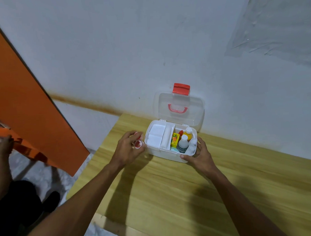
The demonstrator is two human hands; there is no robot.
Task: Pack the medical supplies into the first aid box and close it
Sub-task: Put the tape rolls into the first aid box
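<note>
Pale wall behind, wooden table (pixel 171 196) before me, and on it the first aid box (pixel 163 155) stands open, its clear lid (pixel 179 103) leaning back against the wall, bottles (pixel 183 143) upright in the right half and a white tray (pixel 156 135) over the left. My left hand (pixel 127 148) curls round a small red-and-white thing (pixel 138 144) just beside the box's left wall, while my right hand (pixel 200 155) grips the front right corner. As I judge it, the tall bottles may stop the lid shutting, and a clumsy drop could tip one over.
</note>
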